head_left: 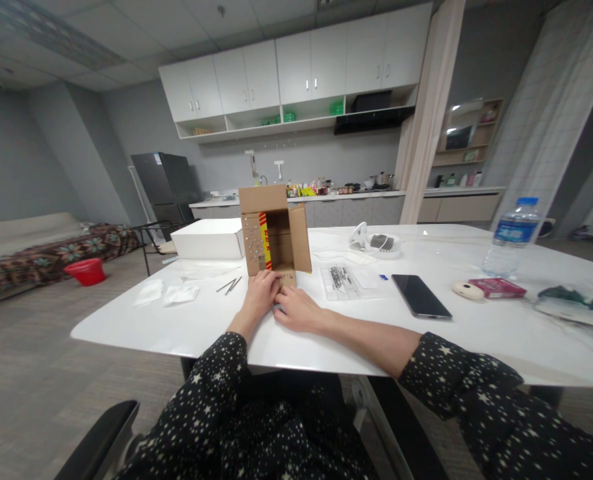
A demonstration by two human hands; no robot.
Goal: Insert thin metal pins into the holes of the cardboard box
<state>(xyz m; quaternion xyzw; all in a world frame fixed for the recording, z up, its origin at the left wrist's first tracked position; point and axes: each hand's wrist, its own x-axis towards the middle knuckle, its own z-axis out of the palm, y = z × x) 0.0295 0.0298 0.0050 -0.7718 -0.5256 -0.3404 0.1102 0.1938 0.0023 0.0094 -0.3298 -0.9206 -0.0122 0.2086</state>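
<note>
Star-printed sleeves fill the bottom of my view, and from them both forearms run out over the white table (126, 327). My left hand (260, 291) and right hand (296, 308) lie side by side, fingers flat and spread rather than clenched, pressing on the lower front flap of the small cardboard box (275, 230). Neither hand grips anything that I can make out. That box lies on its side just beyond the fingertips, mouth toward me, flaps splayed (a red and yellow print shows on an inner wall). I judge it light and fairly stiff, but thin-walled and easy to crush or tip; I would take it by the two side walls, not the flaps. A phone (420, 296) and water bottle (512, 237) sit well to the right.
</note>
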